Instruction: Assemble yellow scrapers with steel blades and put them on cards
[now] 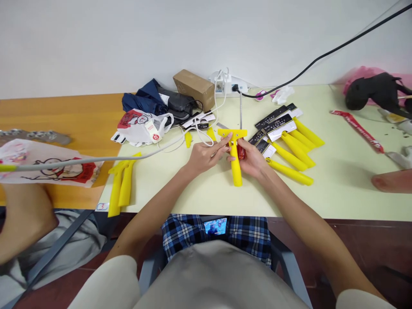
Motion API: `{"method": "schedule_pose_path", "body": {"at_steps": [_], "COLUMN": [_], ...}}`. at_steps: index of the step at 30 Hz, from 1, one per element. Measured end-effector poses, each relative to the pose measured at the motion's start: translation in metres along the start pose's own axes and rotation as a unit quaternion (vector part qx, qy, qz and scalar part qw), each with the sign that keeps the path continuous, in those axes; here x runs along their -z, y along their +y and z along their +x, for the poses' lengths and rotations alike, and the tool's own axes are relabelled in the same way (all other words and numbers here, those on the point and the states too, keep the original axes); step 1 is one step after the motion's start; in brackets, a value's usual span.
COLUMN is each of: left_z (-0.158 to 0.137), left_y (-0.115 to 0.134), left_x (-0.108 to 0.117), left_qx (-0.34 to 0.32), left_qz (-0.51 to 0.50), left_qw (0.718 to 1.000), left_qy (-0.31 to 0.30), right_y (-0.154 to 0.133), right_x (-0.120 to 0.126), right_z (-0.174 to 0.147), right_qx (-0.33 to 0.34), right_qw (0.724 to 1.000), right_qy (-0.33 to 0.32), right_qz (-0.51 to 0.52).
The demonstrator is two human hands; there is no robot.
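Observation:
A yellow scraper (236, 169) with a wide T-shaped head is held upright over the table in front of me. My left hand (202, 159) is closed on it from the left, fingers at the neck just under the head. From the right, my right hand (253, 159) is closed around the red handle of a screwdriver (241, 112), whose metal shaft points away toward the wall. That handle sits behind the scraper, so part of the grip is hidden. Right of my right hand lie several yellow scrapers (298, 148) with black-and-white blade packs (280, 124).
Two yellow scraper handles (125, 182) lie at the left table edge. A plastic bag (138, 126), a cardboard box (195, 88) and a power strip (236, 83) stand behind. A grey cable (128, 159) crosses from the left. Other people's arms (392, 180) show at both sides.

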State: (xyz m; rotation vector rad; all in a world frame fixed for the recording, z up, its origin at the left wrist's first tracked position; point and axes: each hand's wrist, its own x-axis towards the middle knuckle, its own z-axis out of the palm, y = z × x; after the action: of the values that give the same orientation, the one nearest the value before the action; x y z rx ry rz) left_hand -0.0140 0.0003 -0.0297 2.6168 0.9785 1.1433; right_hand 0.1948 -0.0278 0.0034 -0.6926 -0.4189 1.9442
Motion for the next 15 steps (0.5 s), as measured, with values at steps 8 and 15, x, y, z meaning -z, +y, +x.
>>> {"method": "schedule_pose_path", "body": {"at_steps": [8,15], "left_z": [0.003,0.006], "left_y": [-0.009,-0.039], "left_x": [0.008,0.032], "left_qx": [0.072,0.108], "left_qz": [-0.078,-0.135], "left_qw": [0.994,0.977], "left_qy": [0.019,-0.122], "right_y": [-0.004,-0.007], "right_x": [0.003,0.001], "right_z": [0.004,0.002], "right_qx": [-0.029,-0.019], "right_qw": [0.999,1.000], "right_qy": [-0.007,-0.004], "right_qz": [0.018,0.010]}}
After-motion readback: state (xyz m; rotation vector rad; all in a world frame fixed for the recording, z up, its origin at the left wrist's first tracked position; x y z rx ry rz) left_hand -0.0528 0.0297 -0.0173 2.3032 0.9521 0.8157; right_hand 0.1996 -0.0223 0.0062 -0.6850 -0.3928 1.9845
